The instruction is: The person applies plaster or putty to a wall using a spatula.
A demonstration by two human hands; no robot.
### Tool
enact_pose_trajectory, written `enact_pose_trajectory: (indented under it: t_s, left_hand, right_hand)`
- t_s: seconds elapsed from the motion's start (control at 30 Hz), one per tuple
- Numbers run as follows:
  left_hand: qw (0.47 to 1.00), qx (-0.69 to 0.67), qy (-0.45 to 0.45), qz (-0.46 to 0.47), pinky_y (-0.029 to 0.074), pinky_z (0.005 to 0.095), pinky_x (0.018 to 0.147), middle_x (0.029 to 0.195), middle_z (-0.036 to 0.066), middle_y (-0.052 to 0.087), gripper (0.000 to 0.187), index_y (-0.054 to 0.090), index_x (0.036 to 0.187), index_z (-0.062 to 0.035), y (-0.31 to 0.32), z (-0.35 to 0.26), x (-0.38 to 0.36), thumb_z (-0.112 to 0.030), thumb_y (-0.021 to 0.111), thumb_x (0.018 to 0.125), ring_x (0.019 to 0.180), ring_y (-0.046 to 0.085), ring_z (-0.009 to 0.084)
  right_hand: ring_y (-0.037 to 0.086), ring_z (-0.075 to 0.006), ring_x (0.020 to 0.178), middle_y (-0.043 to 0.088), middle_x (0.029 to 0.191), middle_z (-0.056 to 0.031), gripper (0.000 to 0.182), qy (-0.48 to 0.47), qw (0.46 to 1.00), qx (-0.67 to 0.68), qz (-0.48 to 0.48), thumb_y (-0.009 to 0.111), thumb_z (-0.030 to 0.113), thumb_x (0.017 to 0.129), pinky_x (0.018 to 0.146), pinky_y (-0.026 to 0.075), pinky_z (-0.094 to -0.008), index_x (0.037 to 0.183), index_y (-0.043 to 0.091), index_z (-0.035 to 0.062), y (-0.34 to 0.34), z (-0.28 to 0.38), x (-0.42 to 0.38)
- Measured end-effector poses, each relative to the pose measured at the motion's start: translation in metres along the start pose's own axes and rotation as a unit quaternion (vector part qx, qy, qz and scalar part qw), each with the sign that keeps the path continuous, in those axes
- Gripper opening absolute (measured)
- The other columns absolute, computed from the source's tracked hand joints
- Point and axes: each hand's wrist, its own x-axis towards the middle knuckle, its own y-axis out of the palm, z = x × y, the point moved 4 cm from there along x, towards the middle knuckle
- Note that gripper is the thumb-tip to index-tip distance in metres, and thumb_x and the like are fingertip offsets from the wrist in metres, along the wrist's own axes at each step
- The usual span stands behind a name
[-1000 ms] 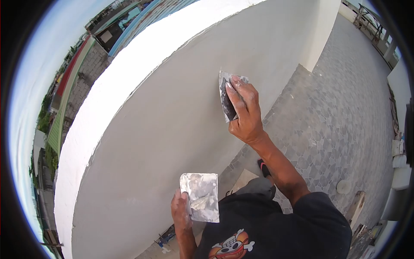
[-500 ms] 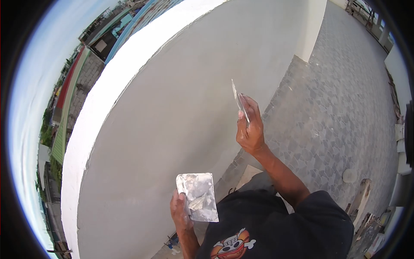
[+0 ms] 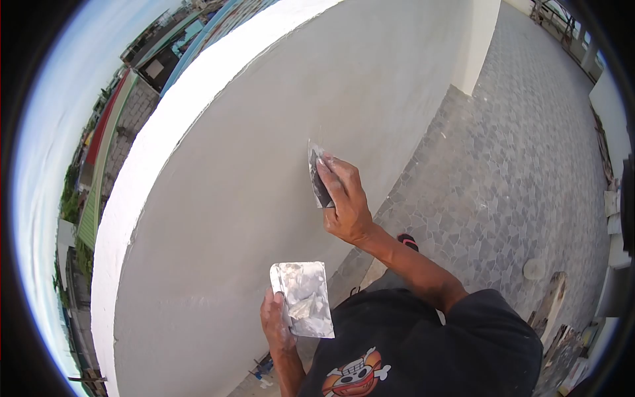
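My right hand [image 3: 347,202] is closed around a thin, flat putty scraper [image 3: 317,177], fingers pressed along its dark blade. The scraper's upper edge is at the grey wall [image 3: 231,178] and seems to touch it. Low in the view, my left hand [image 3: 274,324] grips a square, putty-smeared plate [image 3: 316,276] by its left edge, with the thumb on top. On the plate's face lies a small lump of pale putty [image 3: 303,309]. White residue marks the fingertips of my right hand.
The wall has a bright white top ledge [image 3: 155,132], with rooftops [image 3: 109,126] beyond it. Grey stone-patterned floor [image 3: 509,165] stretches along the right. A round pale object [image 3: 535,268] and wooden boards [image 3: 552,304] lie at lower right. A sandalled foot [image 3: 408,241] shows beside my forearm.
My right hand has moved left and slightly down with the scraper, turning it so its blade lies closer to the wall. My left hand and the plate have barely shifted.
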Motion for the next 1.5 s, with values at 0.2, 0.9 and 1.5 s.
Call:
enact_pose_trajectory:
  t_s: [0.2,0.9,1.5]
  left_hand:
    - [0.999,0.000,0.010,0.033,0.055,0.0321,0.074,0.108,0.014,0.062,0.046,0.049,0.127,0.0069,0.003,-0.004,0.003,-0.025,0.055,0.095,0.089,0.065,0.0206]
    - [0.999,-0.035,0.006,0.035,0.054,0.0319,0.083,0.112,0.014,0.064,0.038,0.051,0.126,0.0076,0.001,0.000,-0.001,-0.019,0.052,0.099,0.096,0.066,0.0193]
    - [0.998,-0.053,0.009,0.033,0.054,0.0322,0.086,0.113,0.014,0.064,0.038,0.051,0.127,0.0085,0.010,-0.004,-0.003,-0.018,0.052,0.099,0.098,0.065,0.0192]
  right_hand:
    - [0.056,-0.0374,0.115,0.052,0.129,-0.0194,0.061,-0.040,0.997,0.060,0.026,0.050,-0.015,0.073,0.097,0.050,-0.0427,0.133,0.051,-0.0026,-0.028,0.000,-0.007]
    - [0.054,-0.0345,0.117,0.050,0.130,-0.0179,0.065,-0.027,0.999,-0.028,-0.025,0.055,-0.014,0.066,0.097,0.049,-0.0422,0.130,0.054,-0.0043,-0.016,0.018,0.040]
    - [0.054,-0.0347,0.117,0.054,0.128,-0.0181,0.055,-0.171,0.973,-0.135,-0.075,0.060,-0.015,0.071,0.096,0.046,-0.0476,0.124,0.060,-0.0002,-0.024,0.003,0.073]
